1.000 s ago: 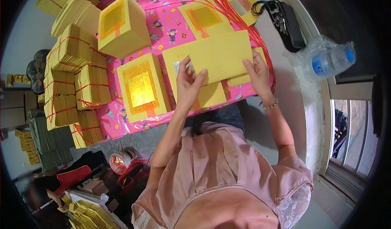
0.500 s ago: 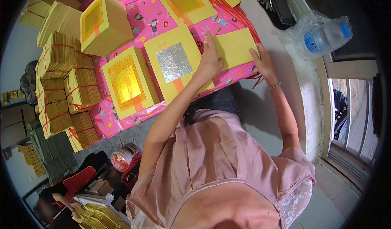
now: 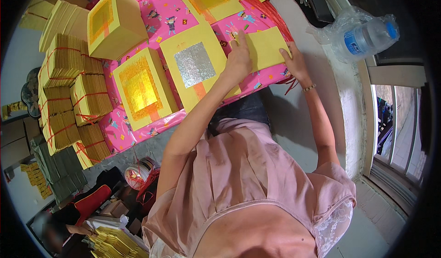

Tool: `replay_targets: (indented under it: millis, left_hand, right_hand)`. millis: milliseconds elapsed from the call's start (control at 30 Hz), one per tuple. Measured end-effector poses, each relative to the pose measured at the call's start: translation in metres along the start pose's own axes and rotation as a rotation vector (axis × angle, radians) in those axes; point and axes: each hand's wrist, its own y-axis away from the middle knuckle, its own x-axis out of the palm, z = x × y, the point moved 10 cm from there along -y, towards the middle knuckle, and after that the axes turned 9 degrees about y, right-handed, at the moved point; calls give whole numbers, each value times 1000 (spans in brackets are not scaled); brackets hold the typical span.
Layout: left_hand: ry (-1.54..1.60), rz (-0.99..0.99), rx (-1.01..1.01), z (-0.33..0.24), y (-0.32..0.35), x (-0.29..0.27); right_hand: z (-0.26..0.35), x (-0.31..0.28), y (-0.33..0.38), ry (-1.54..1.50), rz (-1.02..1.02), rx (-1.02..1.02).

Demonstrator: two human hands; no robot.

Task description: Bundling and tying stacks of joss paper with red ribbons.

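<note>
A plain yellow paper piece (image 3: 265, 47), folded or stacked, lies between my hands at the right end of the pink-covered table. My left hand (image 3: 239, 59) grips its left edge, fingers partly hidden. At its right edge my right hand (image 3: 296, 64) holds on, with the thumb on top and the other fingers out of sight. Just left of my left hand lies a stack of yellow paper with a silver foil square (image 3: 195, 65). Beside that stands a stack with a gold foil square (image 3: 138, 90).
A taller gold-foil stack (image 3: 117, 26) and several red-tied yellow bundles (image 3: 62, 102) fill the table's left side. Red strings (image 3: 257, 5) hang over the far right edge. A plastic bottle (image 3: 363, 40) rests on the ledge. At lower left, another person's arm (image 3: 80, 230) reaches to yellow papers.
My left hand has slid slightly to the right along the yellow paper. My right hand stays at its right edge. The whole view has shifted a little.
</note>
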Motion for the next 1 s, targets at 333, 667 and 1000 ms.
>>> replay_targets:
  millis: [333,667,1000]
  left_hand:
    - [-230,-282,284,-25,16,-7]
    - [-146,-324,415,-36,76,-68]
    - [10,-291,291,31,155,-109]
  right_hand:
    - [60,-20,19,641,-206,-130]
    - [117,-41,34,563,-345,-450]
    - [215,40,101,300,253,-903]
